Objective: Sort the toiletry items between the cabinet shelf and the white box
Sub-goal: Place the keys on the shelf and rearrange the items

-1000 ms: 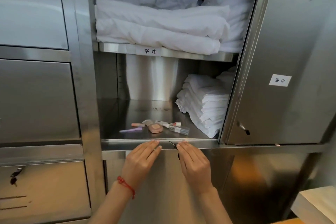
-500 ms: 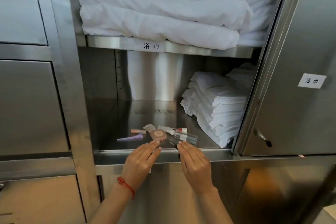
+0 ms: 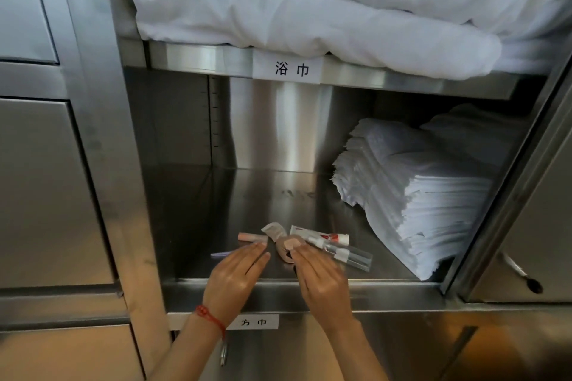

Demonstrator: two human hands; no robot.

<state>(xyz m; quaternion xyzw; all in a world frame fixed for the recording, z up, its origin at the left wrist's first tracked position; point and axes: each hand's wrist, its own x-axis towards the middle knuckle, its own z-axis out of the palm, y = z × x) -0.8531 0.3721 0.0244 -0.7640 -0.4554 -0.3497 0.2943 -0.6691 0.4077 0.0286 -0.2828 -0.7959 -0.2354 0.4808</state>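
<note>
- Cabinet shelf (image 3: 216, 204): toiletry items (image 3: 312, 241) clustered at front edge, left of stacked towels (image 3: 427, 195).
- Left hand (image 3: 235, 275), right hand (image 3: 322, 284): fingers straight, reaching, gripping nothing.
- Advice: take one item per pinch, avoid scattering; white box unseen.

Left hand (image 3: 235, 278) and right hand (image 3: 322, 280), both reaching forward side by side, palms down, fingers straight and close together, neither gripping anything. Forearms rise from the lower edge; a red cord (image 3: 211, 317) circles the left wrist.
</note>
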